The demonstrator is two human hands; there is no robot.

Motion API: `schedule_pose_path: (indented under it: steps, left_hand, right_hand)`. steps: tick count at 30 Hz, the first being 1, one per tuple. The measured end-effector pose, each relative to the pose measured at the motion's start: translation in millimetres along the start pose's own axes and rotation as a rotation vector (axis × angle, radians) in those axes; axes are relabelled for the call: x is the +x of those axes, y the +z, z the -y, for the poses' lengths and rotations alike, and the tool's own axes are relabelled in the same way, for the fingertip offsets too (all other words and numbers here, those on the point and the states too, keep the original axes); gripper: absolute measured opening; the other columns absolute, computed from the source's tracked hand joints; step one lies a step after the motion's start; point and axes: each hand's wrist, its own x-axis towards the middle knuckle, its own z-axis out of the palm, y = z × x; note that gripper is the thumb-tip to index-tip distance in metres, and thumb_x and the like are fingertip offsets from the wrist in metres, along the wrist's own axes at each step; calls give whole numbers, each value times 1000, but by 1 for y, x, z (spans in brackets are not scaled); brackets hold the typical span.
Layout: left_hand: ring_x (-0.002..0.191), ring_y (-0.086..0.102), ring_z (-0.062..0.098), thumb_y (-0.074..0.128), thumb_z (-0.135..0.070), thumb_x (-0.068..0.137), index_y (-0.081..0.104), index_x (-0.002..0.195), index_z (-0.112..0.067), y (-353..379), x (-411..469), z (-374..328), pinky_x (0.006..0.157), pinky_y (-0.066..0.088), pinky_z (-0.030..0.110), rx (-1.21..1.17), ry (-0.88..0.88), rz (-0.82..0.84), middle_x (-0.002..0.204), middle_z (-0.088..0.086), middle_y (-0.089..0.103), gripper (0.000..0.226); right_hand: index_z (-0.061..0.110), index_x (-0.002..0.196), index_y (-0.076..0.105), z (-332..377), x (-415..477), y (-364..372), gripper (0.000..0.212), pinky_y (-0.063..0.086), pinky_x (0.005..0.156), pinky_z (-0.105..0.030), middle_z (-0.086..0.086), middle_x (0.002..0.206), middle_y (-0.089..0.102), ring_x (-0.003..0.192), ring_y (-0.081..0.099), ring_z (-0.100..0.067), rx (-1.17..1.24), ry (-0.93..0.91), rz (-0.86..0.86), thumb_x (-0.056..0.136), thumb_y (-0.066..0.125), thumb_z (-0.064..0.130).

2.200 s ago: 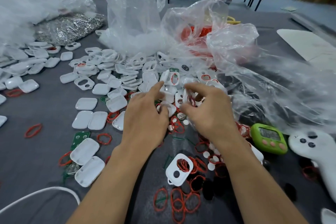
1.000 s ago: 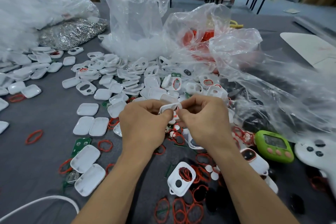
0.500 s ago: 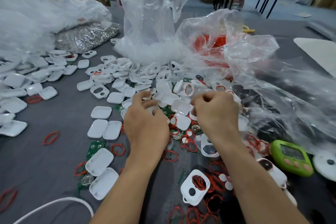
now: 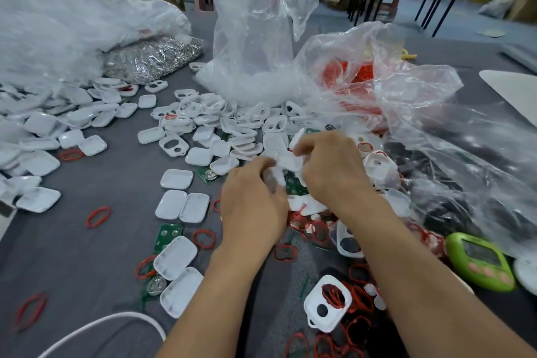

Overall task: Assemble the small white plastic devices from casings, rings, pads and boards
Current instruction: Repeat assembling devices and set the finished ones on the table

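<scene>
Both hands work over a heap of white casings (image 4: 203,125) at the table's middle. My right hand (image 4: 334,174) has its fingers curled and pinches a white casing piece (image 4: 287,160) at its fingertips. My left hand (image 4: 252,209) sits just left of it, fingers curled on a blurred white piece (image 4: 273,180). A green board (image 4: 293,184) lies under the hands. Red rings (image 4: 203,238) are scattered around the wrists. A casing with two holes (image 4: 327,304), a red ring inside it, lies near my right forearm.
Clear plastic bags (image 4: 255,38) stand behind the heap, one with red rings inside (image 4: 348,73). A bag of metal parts (image 4: 151,58) lies at the back left. A green timer (image 4: 479,264) sits at the right. A white cable (image 4: 101,325) curves along the near left.
The hands first held a casing together near the body, then moved apart and forward over the heap. Now they are close again, each with a white piece, and the view has tilted up.
</scene>
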Motion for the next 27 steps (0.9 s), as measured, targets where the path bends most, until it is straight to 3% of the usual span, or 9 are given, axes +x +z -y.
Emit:
schedule_pose_path:
  steps: [3,6,9,11,14,16,22,25,27]
  left_hand:
    - [112,60,14,66,-23,86,76,112,-29,1,-3,-3,92,46,28,-78,51,55,114,-10,73,29]
    - [107,64,15,56,-20,86,76,113,-28,-6,2,-4,92,50,31,-202,-55,-112,109,-7,75,35]
    - [123,53,16,59,-11,83,71,123,-29,-13,8,2,98,33,18,-201,-188,-313,123,-1,66,46]
    - [133,41,16,62,-10,83,63,136,-25,-16,9,7,102,27,17,-148,-220,-372,134,1,60,54]
    - [147,29,22,63,-15,88,49,147,-16,-22,13,12,121,25,37,-60,-234,-418,153,3,49,61]
    - [152,21,24,66,-20,89,41,152,-14,-27,18,15,125,15,35,-22,-259,-431,162,6,37,68]
    - [156,11,32,60,-39,92,31,158,-14,-56,105,31,126,14,43,161,-324,-285,168,17,19,76]
    - [154,17,38,50,-52,95,24,160,-14,-62,154,47,123,24,52,274,-395,-73,165,22,23,80]
    - [150,27,41,46,-60,97,26,160,-17,-53,166,57,119,29,51,344,-340,87,162,24,28,79]
  right_hand:
    - [19,107,80,14,9,7,36,51,94,-32,-3,110,78,110,68,-24,179,-82,3,86,58,-1]
    - [15,123,74,30,30,17,44,48,106,-36,-5,125,74,122,63,-23,247,-171,98,87,55,-2]
    - [21,142,60,47,57,33,57,43,107,-34,-7,139,64,132,54,-26,148,-260,206,89,57,2]
    - [26,152,47,57,74,47,66,36,116,-40,-10,153,48,144,39,-30,78,-295,231,89,67,20]
    - [30,162,23,65,99,64,102,14,126,-53,-9,172,8,157,3,-35,-117,-299,249,79,75,61]
    - [29,163,18,66,114,70,111,17,125,-56,-9,172,3,157,1,-37,-192,-303,295,77,73,70]
    - [22,156,38,53,116,75,78,32,118,-54,-12,164,25,150,23,-36,-269,-372,312,91,65,56]
    - [21,152,42,40,98,72,59,31,117,-49,-9,155,40,145,32,-32,-325,-391,192,100,53,46]
    - [19,152,40,31,84,69,55,29,118,-48,-8,149,47,142,35,-31,-385,-409,111,100,53,34]
